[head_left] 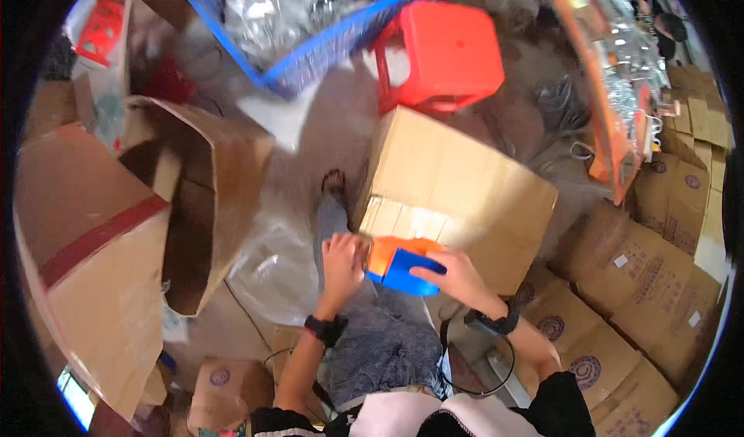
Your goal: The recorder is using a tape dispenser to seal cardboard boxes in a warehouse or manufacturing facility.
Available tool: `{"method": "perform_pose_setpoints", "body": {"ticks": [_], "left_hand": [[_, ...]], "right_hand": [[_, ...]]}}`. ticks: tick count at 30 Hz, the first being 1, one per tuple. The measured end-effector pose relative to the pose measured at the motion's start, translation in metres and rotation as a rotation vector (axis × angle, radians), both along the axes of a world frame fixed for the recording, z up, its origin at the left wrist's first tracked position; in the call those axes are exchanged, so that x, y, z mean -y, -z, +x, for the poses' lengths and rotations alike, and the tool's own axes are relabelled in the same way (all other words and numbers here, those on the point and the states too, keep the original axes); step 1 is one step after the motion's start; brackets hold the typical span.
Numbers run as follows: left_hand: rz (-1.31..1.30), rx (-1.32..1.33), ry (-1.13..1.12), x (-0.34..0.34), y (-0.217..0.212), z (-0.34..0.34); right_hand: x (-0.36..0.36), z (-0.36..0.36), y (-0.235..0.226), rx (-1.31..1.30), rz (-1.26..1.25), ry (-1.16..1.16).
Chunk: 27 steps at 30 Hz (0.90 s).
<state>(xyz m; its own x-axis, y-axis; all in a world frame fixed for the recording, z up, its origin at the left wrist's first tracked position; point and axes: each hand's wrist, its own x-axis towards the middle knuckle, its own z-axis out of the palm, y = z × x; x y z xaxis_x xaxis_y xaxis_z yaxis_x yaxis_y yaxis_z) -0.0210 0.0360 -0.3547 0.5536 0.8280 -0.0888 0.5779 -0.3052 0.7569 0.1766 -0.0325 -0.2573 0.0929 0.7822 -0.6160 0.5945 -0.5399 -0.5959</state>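
Cartons (632, 262) are crowding the floor (337, 119); the left hand (343, 262) and right hand (459, 280) are holding an orange-and-blue object (404, 271), possibly risking a drop if either grip is slipping.

- Blue crate (310, 66) cut off by the top edge
- Its shiny contents (271, 14) too blurred to identify
- Orange-and-blue object (409, 269) partly covered by the right hand (459, 279)

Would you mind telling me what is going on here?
A person's right hand grips an orange-and-blue tool, possibly a tape dispenser, while the left hand is at its left end; blur hides the exact finger contact. Just beyond is a cardboard box, with a red stool behind it and a blue crate farther left.
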Motion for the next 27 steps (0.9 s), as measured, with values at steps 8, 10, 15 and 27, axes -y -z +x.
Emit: {"method": "perform_pose_setpoints", "body": {"ticks": [8, 10, 15, 27], "left_hand": [[-0.223, 0.055, -0.109, -0.014, 0.161, -0.020], [-0.287, 0.008, -0.112, -0.027, 0.181, -0.031], [-0.167, -0.005, 0.021, -0.038, 0.209, 0.003], [-0.336, -0.023, 0.001, -0.031, 0.231, 0.036]], "right_hand": [[-0.019, -0.002, 0.106, 0.063, -0.163, 0.110], [-0.021, 0.011, 0.100, 0.044, -0.304, 0.153], [-0.017, 0.022, 0.114, 0.236, -0.252, 0.089], [0.002, 0.056, 0.168, 0.179, -0.236, 0.239]]}}
